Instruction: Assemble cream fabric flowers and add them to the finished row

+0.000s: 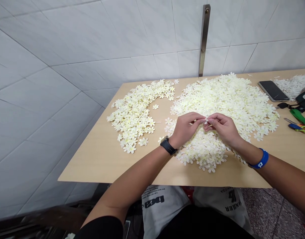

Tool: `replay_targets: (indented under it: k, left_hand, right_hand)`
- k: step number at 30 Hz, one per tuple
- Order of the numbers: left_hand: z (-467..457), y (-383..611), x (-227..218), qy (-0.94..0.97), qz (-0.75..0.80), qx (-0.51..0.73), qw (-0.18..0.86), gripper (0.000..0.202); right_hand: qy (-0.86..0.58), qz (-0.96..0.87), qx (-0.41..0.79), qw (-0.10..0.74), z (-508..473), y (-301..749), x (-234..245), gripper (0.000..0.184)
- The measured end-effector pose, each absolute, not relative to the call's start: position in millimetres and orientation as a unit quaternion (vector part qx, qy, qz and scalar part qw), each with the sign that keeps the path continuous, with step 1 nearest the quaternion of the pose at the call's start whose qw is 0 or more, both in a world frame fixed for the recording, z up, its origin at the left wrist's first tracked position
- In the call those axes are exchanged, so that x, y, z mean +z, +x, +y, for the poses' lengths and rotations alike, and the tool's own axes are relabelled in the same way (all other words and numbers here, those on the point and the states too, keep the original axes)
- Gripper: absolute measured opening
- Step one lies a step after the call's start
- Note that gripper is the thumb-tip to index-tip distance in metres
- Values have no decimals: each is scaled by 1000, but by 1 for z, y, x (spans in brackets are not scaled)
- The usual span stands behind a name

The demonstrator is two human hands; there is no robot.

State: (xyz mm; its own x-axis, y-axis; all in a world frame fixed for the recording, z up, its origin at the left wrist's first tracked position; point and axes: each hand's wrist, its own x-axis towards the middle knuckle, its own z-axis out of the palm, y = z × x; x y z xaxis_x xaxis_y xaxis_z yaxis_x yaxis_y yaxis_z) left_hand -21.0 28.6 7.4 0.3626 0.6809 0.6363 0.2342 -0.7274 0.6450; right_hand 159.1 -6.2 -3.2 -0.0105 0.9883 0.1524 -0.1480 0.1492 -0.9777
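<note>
Both hands meet over the near middle of the big heap of flowers (227, 103), and between their fingertips sits one small white flower (206, 120) — the thing everything turns on. The left hand (186, 127) comes in from the left, the right hand (223, 127) from the right, so the flower lies straight between them, just above the heap and not touching it. Each grip is closed in a pinch on that flower, thumb and forefinger of both hands drawn together at the same spot; neither hand is nearer than the other. The flower is too small to show a long axis or which face is up.

A black watch (168, 145) sits on the left wrist, a blue band (260, 160) on the right.

The table (97, 156) is pale wood, pushed against a white tiled wall (92, 43). A thinner, spread-out patch of flowers (137, 113) lies well to the left of the heap, with bare wood between. Off to the right, apart from the hands — a phone (273, 90) lying flat, and green-handled scissors (300, 122) near the edge.
</note>
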Motion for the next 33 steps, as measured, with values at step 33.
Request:
replay_targets:
  k: [33]
  left_hand:
    - [35, -28, 18, 741, 331, 509, 287, 15]
  right_hand:
    - [-417, -487, 502, 581, -6, 161, -3, 29]
